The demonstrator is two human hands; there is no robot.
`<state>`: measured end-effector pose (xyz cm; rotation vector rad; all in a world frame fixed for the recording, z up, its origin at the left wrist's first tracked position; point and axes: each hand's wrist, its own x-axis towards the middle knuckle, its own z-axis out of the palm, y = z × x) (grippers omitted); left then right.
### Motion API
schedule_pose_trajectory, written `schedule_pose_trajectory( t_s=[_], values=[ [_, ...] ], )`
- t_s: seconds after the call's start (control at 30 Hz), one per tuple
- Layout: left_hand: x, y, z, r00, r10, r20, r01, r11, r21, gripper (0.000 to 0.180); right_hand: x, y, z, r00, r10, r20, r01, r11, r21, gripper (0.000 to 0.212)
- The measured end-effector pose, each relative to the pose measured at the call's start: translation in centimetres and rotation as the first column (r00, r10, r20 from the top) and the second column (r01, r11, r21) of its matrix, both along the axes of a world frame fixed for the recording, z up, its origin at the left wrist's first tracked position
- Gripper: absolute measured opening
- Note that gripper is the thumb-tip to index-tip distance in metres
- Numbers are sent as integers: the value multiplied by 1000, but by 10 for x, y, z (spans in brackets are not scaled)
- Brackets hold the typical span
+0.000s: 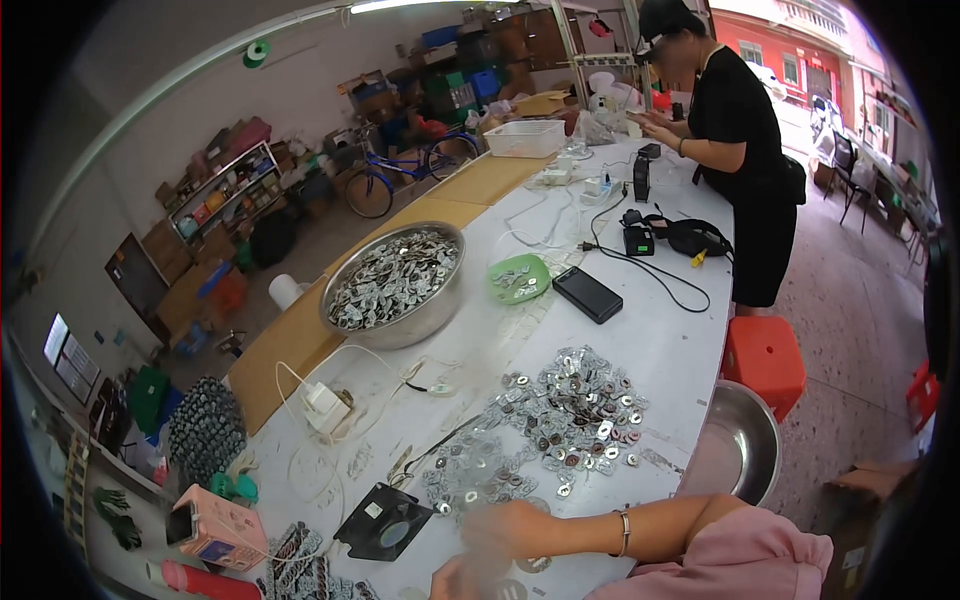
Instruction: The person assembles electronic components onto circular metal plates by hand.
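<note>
My right hand (505, 530), with a bracelet on its wrist, reaches in from the right over the near table edge. It is smeared by motion, so its fingers do not show clearly. Just below it, part of my left hand (455, 580) shows at the lower edge, its fingers mostly hidden. Beyond both hands spreads a pile of small silvery metal pieces (585, 410), several with oval centres. A looser patch of similar pieces (475, 475) lies closest to my right hand. Left of the hands is a black square plate (360, 535) with a round part in it.
A steel basin (455, 290) full of small pieces stands at the far left, near a green dish (535, 285) and a black box (588, 294). Cables and a white adapter (325, 405) cross the table. A person (740, 130) stands at its far right, behind a red stool (765, 355).
</note>
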<state>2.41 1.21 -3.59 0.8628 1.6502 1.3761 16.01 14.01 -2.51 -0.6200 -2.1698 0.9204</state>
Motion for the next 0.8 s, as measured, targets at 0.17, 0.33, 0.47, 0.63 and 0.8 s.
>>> schedule_pose_trajectory(
  t_s=[0.17,0.33,0.47,0.63,0.8],
  values=[
    [-14,-1,-24,999,-18,-33,21,997,77,22,-4,-4,-11,997,73,-23,-74,997,-38,21],
    [0,-3,16,976,0,217,-30,991,134,20,-8,-7,-16,984,169,-54,-166,985,55,20],
    [-1,-4,11,975,20,221,-53,988,142,19,-6,-12,-10,979,204,14,-204,979,-13,19],
    [-1,0,6,988,16,156,-16,1000,-2,17,11,-5,32,964,178,197,-153,979,-137,21],
    [1,-3,6,919,-124,-374,133,991,-4,17,10,8,36,992,-53,-111,10,936,-351,19]
  ],
)
